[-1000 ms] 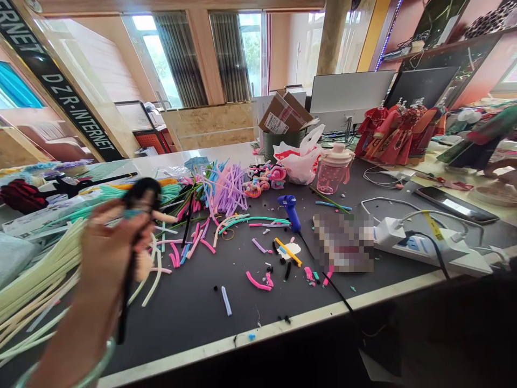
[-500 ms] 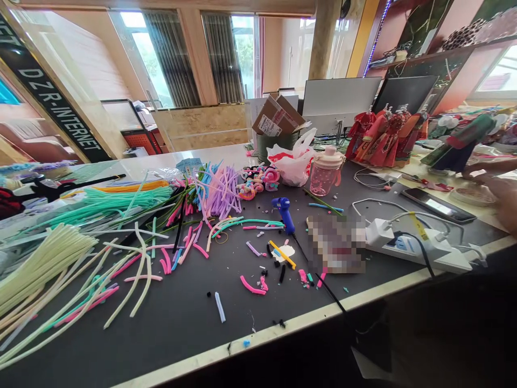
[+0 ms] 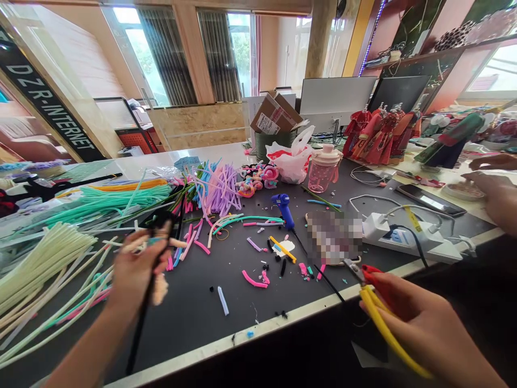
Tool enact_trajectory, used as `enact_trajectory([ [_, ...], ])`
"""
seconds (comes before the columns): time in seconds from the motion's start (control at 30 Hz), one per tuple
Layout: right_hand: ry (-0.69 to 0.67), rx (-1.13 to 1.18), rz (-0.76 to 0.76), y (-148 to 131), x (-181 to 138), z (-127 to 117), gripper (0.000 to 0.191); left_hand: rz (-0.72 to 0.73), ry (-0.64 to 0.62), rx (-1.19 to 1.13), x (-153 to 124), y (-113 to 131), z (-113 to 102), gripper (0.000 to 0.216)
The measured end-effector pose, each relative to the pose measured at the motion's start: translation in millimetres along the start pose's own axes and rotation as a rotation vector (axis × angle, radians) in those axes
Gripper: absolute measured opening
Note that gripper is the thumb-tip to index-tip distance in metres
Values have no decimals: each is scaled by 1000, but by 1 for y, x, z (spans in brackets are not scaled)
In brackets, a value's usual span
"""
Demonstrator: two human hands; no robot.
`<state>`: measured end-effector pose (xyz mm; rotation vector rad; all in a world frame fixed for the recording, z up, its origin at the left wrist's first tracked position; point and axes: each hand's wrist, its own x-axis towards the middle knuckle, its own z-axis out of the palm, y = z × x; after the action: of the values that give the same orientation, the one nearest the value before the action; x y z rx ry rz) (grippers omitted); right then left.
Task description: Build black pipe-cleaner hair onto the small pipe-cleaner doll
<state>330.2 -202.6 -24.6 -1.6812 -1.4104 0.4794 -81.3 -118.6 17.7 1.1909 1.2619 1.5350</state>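
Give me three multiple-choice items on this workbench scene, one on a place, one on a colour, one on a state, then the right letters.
1. Where does the blue glue gun lie?
A. On the floor
B. On the window ledge
C. On the dark worktop

2. What colours are the handles of the pliers in the right hand?
A. Green and white
B. Yellow and red
C. Black and blue

3. What state is the cardboard box in?
A. Flaps standing open
B. Taped shut
C. Flattened

1: C, it sits on the worktop near pink pipe-cleaner scraps.
2: B, one yellow and one red handle show in the hand.
3: A, its flaps rise open above the box.
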Motion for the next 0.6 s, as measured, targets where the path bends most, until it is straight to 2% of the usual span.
enact_trajectory([
  [0.1,4,-18,13,-13,0,12,32,-90,-73,-156,16,10,63,39],
  [0.2,57,-100,-42,-16,1,20,30,-121,-150,-182,10,12,94,44],
  [0.37,51,-259,-164,-8,4,24,31,-130,-199,-176,-1,14,105,45],
  [0.6,11,-351,-226,8,11,22,37,-141,-205,-163,-1,16,108,44],
])
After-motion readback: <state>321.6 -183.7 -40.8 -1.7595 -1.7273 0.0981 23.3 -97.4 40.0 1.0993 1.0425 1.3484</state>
